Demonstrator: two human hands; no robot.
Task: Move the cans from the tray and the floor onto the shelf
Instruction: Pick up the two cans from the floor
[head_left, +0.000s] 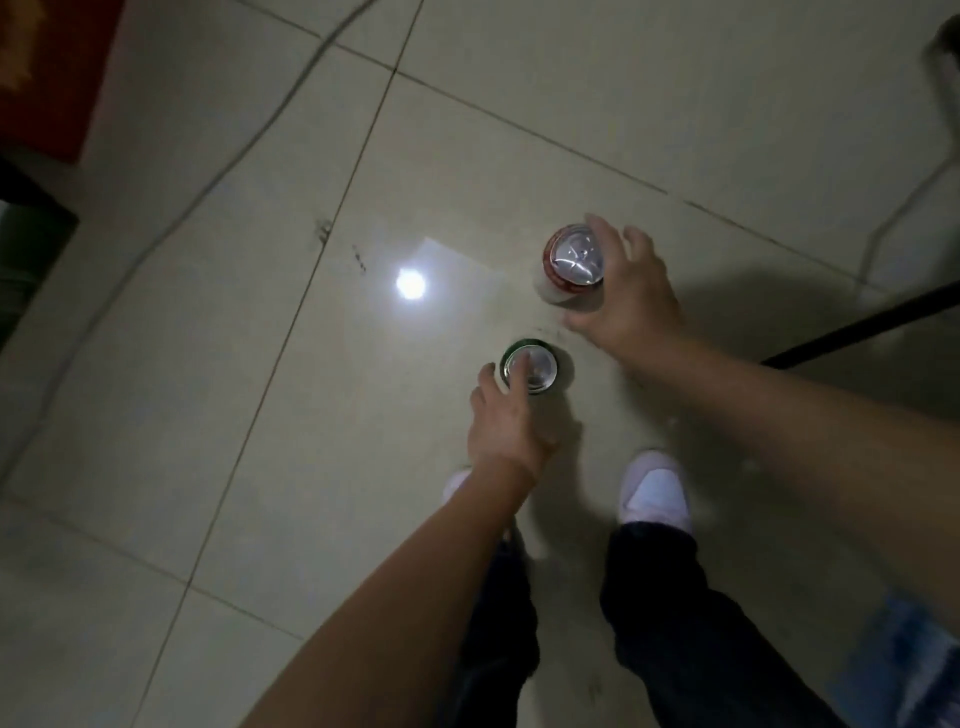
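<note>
I look straight down at a tiled floor (208, 415). A red can (574, 257) with a silver top and a pale lower body is in my right hand (628, 296), fingers over its far side and thumb on the near side. A green can (535, 369) stands upright on the floor just in front of my feet. My left hand (506, 421) is on it from the near side, with fingers over its rim and top and its body mostly hidden under the hand. No tray or shelf is in view.
My white shoes (654, 491) and dark trousers are right below the cans. A dark rod (857, 327) slants in from the right. A thin cable (260, 135) runs across the floor. Red (47, 78) and dark (31, 234) objects sit at the left edge.
</note>
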